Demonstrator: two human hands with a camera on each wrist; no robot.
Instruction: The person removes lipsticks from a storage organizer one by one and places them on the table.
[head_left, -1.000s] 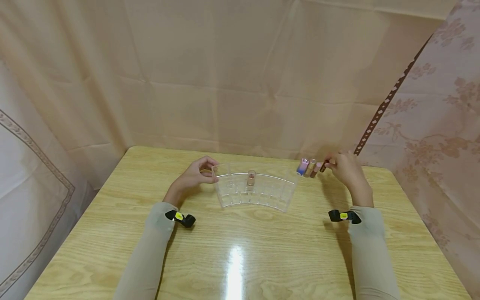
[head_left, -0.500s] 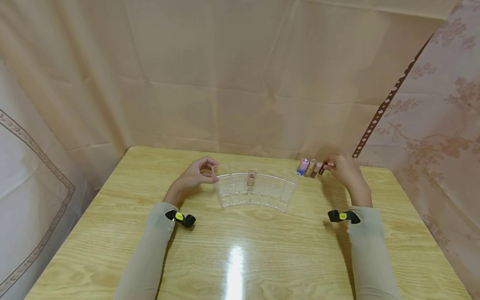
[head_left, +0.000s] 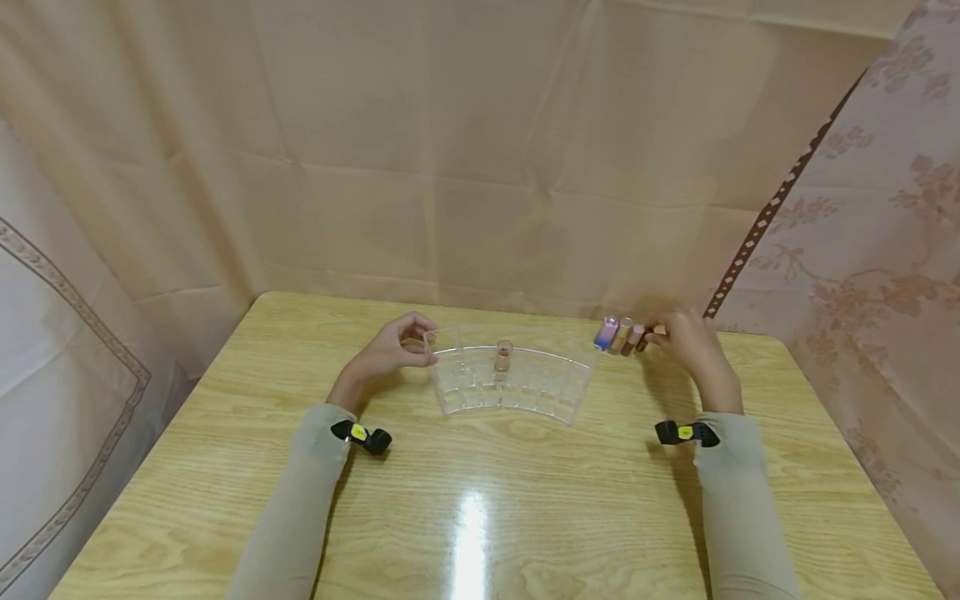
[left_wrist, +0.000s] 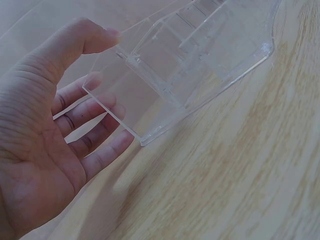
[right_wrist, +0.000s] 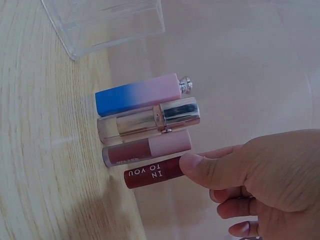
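Thumb (right_wrist: 192, 164) and forefinger of the right hand (right_wrist: 262, 175) are almost together, pinching one slim dark-red tube lettered "IN TO YOU" (right_wrist: 150, 174) near its upper end; the other fingers are bent. Just beside these fingertips, to their left, three further tubes make a row of four: one mauve tube with a pink cap (right_wrist: 147, 149), one clear-and-gold tube with a metallic cap (right_wrist: 149, 120) and, farthest from the fingers, one square blue-to-pink tube with a silver knob (right_wrist: 137, 95).

Left hand (left_wrist: 40, 120): thumb and fingers moderately parted, gripping the near end wall of one clear plastic, fan-shaped, compartmented organizer (head_left: 540, 383). Contents: one small pinkish-gold tube (head_left: 502, 357), in a rear compartment near the middle, right of the left fingers. Compartment total cannot be told.

Behind the fingers, two beige sleeves (head_left: 288, 500) and two black wrist devices (head_left: 361, 433). Beneath, one light wood table (head_left: 577, 517); beyond, beige curtain (head_left: 420, 183).
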